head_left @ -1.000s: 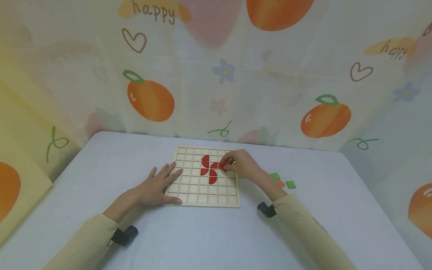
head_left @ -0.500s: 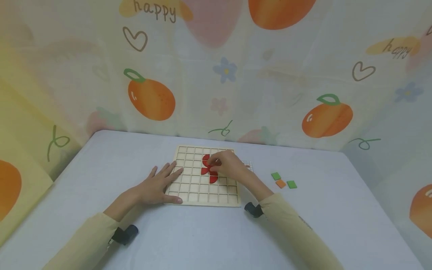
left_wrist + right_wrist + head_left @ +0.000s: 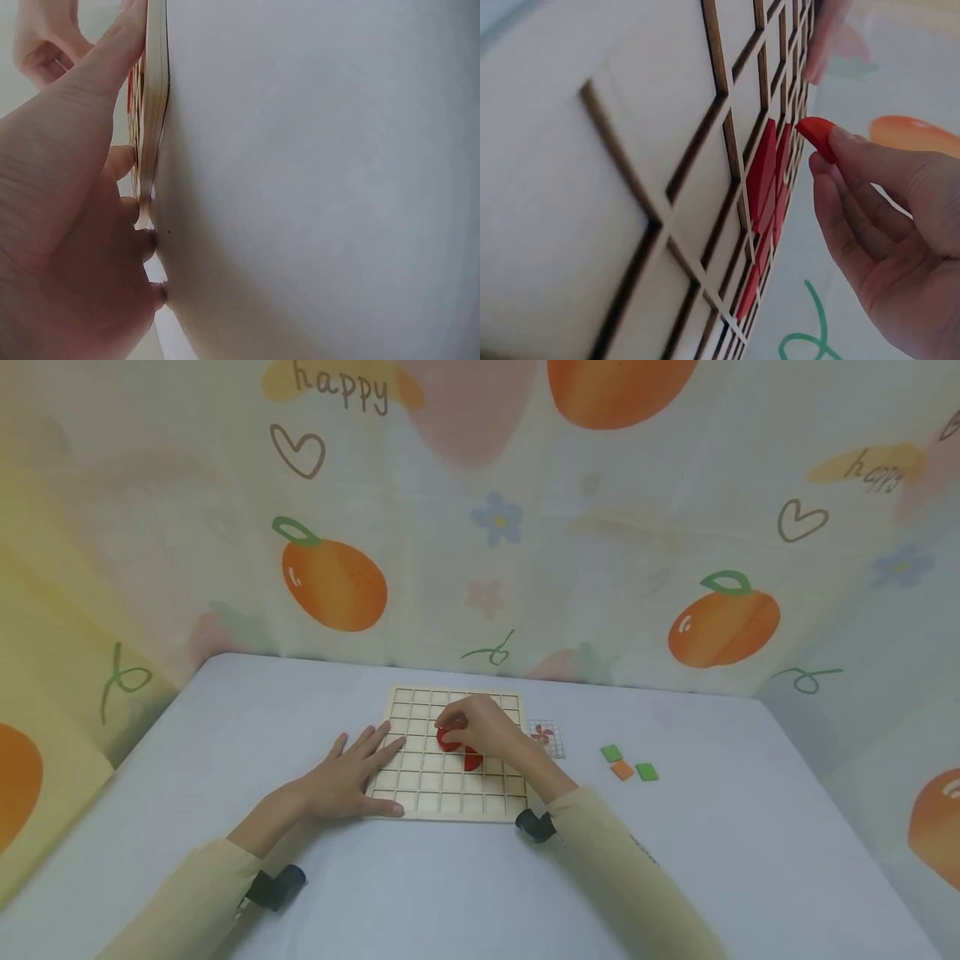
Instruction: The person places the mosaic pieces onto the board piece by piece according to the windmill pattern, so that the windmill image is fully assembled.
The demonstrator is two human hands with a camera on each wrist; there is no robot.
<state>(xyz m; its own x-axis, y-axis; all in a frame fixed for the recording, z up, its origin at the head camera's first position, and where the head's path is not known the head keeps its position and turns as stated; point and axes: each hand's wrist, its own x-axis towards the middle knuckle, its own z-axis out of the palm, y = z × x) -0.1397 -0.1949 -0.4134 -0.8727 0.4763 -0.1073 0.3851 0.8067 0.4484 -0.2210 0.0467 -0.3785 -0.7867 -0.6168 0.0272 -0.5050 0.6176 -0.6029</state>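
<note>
And here you are, mid-board; your right hand [image 3: 483, 725] has a flat red piece with a curved edge [image 3: 816, 135] pinched at thumb and fingertip, over the pale wooden board with a raised square grid [image 3: 430, 781]; whether the piece touches a rib, you can't tell, with the right wrist view nearly edge-on. Your left hand [image 3: 345, 781] lies spread along the board's left side, fingers extended, gripping nothing, thumb over the near corner; if that hand eases off, a sideways push could slide the board across the white-covered desk [image 3: 375, 893]; watch it!

The pinch takes in only part of the piece; a small twist could turn the curve the wrong way, or catch it on a rib and flick it loose; and look how close the flat red pieces already in the grid [image 3: 763, 176] sit; a low knuckle could knock one out. Your forearm passes just beside the small white card with a printed red pinwheel [image 3: 555, 739]; a dropping sleeve might drag it; the two green square tiles [image 3: 612, 752] and the orange square tile [image 3: 622, 769] lie farther right, less at risk.
</note>
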